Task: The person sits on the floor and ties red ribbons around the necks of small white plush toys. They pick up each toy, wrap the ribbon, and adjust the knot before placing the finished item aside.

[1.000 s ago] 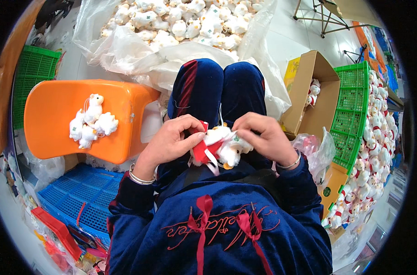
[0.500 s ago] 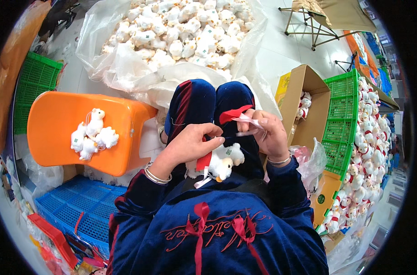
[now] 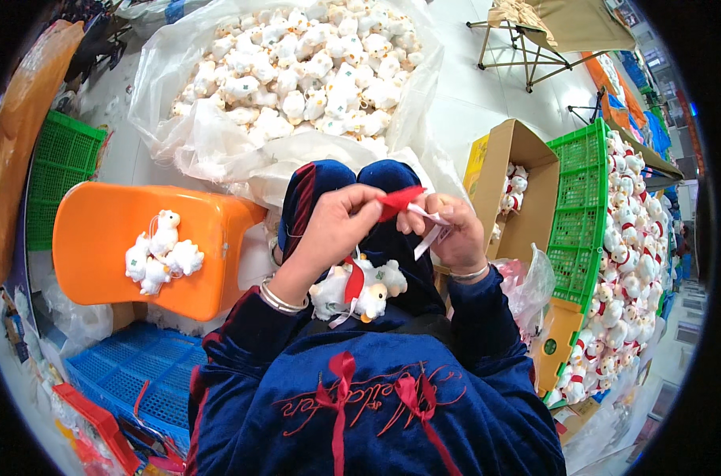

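- Left hand (image 3: 341,220): thumb and fingertips pinched on one end of a red cloth strip (image 3: 398,203).
- Right hand (image 3: 457,236): fingers curled on white ribbon (image 3: 426,241) at the strip's other end.
- White plush toys (image 3: 330,295) on lap, just bodyward of left hand; red band across them.
- Orange stool (image 3: 99,246) left of left hand, small plush group (image 3: 164,250) on it.
- Green crate (image 3: 576,222) right of right hand.

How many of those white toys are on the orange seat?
4: the far toy, the left toy, the right toy and the near toy. They bunch together, so another may be hidden underneath.
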Action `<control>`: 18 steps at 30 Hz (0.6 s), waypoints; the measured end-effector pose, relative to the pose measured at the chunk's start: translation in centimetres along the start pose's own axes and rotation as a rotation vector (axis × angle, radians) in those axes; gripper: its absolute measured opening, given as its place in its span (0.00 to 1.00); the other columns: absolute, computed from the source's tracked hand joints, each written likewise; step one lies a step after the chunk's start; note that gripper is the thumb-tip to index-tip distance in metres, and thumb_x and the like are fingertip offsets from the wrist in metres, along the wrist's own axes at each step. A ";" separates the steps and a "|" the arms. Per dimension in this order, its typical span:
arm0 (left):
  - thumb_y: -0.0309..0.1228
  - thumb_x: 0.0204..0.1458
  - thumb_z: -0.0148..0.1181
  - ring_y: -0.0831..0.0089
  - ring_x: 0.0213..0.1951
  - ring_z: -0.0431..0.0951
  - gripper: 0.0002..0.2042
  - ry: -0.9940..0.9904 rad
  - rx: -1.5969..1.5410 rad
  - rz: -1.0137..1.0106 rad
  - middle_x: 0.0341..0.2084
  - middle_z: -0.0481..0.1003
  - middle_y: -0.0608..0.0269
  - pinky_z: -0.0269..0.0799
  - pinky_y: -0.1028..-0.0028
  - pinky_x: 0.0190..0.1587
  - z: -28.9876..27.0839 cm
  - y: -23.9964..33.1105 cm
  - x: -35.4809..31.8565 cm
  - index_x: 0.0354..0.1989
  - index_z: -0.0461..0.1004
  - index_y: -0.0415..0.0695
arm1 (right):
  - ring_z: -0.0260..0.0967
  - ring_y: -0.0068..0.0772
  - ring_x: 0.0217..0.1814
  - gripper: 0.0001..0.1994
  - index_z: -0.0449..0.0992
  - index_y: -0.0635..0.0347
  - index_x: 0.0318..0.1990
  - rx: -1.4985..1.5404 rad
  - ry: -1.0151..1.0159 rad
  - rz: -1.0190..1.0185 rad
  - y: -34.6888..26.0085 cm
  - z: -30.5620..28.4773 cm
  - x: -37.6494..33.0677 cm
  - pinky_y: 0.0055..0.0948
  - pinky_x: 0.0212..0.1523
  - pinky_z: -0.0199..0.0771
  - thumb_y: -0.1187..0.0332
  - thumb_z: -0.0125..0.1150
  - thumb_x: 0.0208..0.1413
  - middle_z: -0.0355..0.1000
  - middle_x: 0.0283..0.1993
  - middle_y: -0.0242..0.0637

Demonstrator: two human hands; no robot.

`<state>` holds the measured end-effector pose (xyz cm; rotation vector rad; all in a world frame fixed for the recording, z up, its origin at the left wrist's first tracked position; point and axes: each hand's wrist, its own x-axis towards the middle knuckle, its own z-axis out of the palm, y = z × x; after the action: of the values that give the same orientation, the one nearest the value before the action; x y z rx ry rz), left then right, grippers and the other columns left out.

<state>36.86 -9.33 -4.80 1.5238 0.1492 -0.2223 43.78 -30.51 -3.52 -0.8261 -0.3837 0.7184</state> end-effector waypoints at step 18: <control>0.26 0.64 0.60 0.73 0.39 0.84 0.07 0.201 -0.480 0.089 0.36 0.82 0.59 0.81 0.76 0.42 -3.9 0.2 -0.6 0.46 0.79 0.38 | 0.72 0.56 0.50 0.21 0.74 0.66 0.46 -1.513 -0.203 0.341 1.1 1.8 -5.7 0.44 0.54 0.75 0.66 0.71 0.46 0.71 0.48 0.52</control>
<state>36.49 -5.43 -4.63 1.0686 0.2728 0.0395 38.26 -33.09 -3.48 -2.2876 -1.0206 0.7623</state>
